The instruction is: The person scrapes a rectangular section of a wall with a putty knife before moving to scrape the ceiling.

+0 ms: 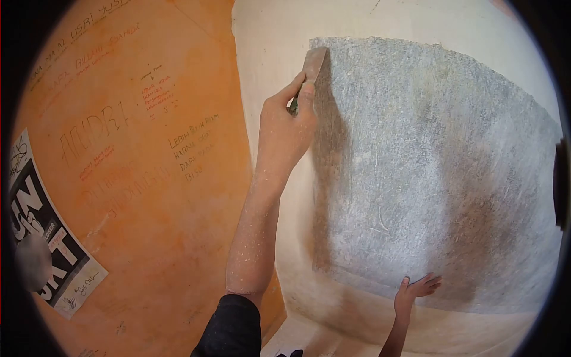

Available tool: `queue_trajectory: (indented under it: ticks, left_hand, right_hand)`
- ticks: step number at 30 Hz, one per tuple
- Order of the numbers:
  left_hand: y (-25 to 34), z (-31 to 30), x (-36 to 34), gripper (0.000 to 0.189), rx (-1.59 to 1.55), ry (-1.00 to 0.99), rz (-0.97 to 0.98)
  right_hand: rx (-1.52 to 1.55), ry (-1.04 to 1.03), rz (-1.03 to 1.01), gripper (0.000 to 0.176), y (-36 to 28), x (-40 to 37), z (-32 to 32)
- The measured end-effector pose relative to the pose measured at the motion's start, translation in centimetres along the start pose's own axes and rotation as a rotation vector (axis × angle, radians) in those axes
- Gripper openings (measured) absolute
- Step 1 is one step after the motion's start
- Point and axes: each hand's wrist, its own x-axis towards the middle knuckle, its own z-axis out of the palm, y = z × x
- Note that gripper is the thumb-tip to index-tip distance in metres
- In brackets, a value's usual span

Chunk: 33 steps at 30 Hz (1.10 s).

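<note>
My left hand (291,116), raised at upper centre, is closed around the handle of a scraper (315,61). The scraper's flat blade lies at the top left corner of a rough grey patch (392,149) on the white wall. White specks dot the left forearm below the hand. Lower right, my right hand (419,287) has its fingers stretched out and its thumb apart, at the lower edge of the grey patch. It holds nothing visible.
An orange wall (202,232) with handwriting meets the white wall (270,47) at a corner left of my left arm. A black and white poster (59,250) hangs at the far left. A dark object (561,184) shows at the right edge. Shadows fall across the grey patch.
</note>
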Motion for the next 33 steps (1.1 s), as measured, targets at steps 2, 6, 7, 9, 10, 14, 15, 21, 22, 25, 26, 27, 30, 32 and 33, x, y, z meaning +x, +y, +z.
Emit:
queue_trajectory:
  ticks: [2,6,7,9,10,14,15,21,22,25,26,27,30,32,33]
  left_hand:
    - [-1.0,-0.3,0.0,0.047,0.12,0.057,0.063]
    - [-0.3,-0.2,0.9,0.047,0.135,0.056,0.071]
    - [0.4,-0.3,2.2,0.047,0.109,0.068,0.084]
    - [0.5,-0.5,2.7,0.047,0.086,0.089,0.101]
    - [-0.2,-0.4,2.1,0.047,0.104,0.077,0.144]
    - [-2.5,-0.2,0.3,0.048,0.086,0.085,0.23]
    - [-2.2,-0.3,0.0,0.048,0.073,0.074,0.195]
    - [-1.4,-1.2,-0.1,0.046,0.117,0.019,0.063]
    - [-1.4,-1.0,0.0,0.046,0.142,0.027,0.073]
    - [-1.3,-1.0,1.0,0.047,0.091,0.035,0.118]
    - [-1.4,-1.3,0.7,0.047,0.1,0.035,0.115]
    - [-1.4,-1.5,0.3,0.047,0.106,0.013,0.085]
    - [-1.6,-1.0,1.3,0.047,0.095,0.016,0.142]
    - [-1.7,-1.1,1.5,0.047,0.088,0.043,0.209]
    - [-1.1,-1.5,1.3,0.046,0.11,0.017,0.148]
  right_hand:
    - [0.01,-0.027,0.004,0.091,-0.7,0.0,-0.6]
    - [-0.026,-0.016,0.043,0.091,-0.7,0.2,-0.2]
    - [-0.027,-0.016,0.041,0.091,-0.2,0.0,-0.1]
    - [-0.053,-0.063,0.054,0.091,0.3,0.0,0.0]
    - [-0.05,-0.064,0.057,0.091,0.1,-0.1,-0.1]
    - [0.032,-0.027,0.02,0.091,-0.8,0.3,-0.4]
    - [0.042,-0.034,0.024,0.09,-0.7,0.0,-0.7]
    - [0.027,-0.025,0.023,0.09,-1.4,0.2,-1.1]
    - [0.029,-0.017,0.024,0.09,-1.5,0.4,-1.0]
    - [0.034,-0.049,0.026,0.09,-1.7,0.3,-1.4]
    - [0.036,-0.047,0.034,0.09,-2.0,0.2,-1.4]
    - [0.033,-0.044,0.038,0.09,-2.0,0.3,-1.5]
    - [0.04,-0.033,0.022,0.089,-1.8,0.3,-1.4]
    - [0.03,-0.039,0.032,0.089,-1.9,0.4,-1.6]
    - [0.027,-0.047,0.039,0.089,-2.0,0.3,-1.6]
